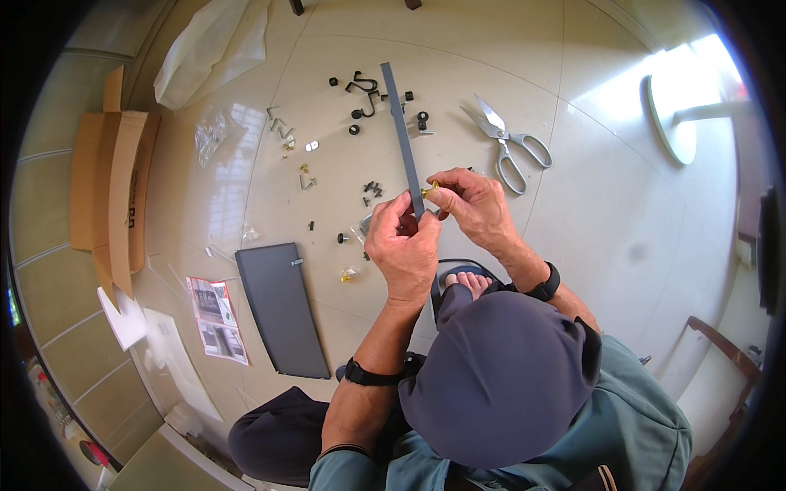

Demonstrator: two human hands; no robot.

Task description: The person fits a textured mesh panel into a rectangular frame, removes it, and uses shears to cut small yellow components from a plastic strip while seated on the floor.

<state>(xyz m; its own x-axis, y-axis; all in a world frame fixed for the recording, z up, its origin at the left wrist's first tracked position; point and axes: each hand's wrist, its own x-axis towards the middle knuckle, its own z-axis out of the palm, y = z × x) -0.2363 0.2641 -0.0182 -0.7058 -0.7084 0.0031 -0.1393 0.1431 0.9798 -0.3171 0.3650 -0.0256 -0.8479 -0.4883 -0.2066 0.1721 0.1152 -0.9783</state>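
My left hand [405, 250] is closed around the lower end of a long, flat, dark grey metal bar [398, 119], which points away from me over the floor. Between the thumb and fingers of my right hand [479, 209] is a small brass-coloured knob [433, 187], held against the bar's side near its lower end. Whether the knob is fastened to the bar is hidden by my fingers. Just left of my hands lie small black screws [372, 190] and a black knob [342, 238]. Black hooks [364, 82] rest beyond, beside the bar.
Large scissors [508, 141] lie partly spread to the right. On the left are a dark grey panel [282, 315], a printed leaflet [217, 319], a cardboard box [119, 184] and a clear plastic bag [213, 139]. A round white base [667, 123] stands far right.
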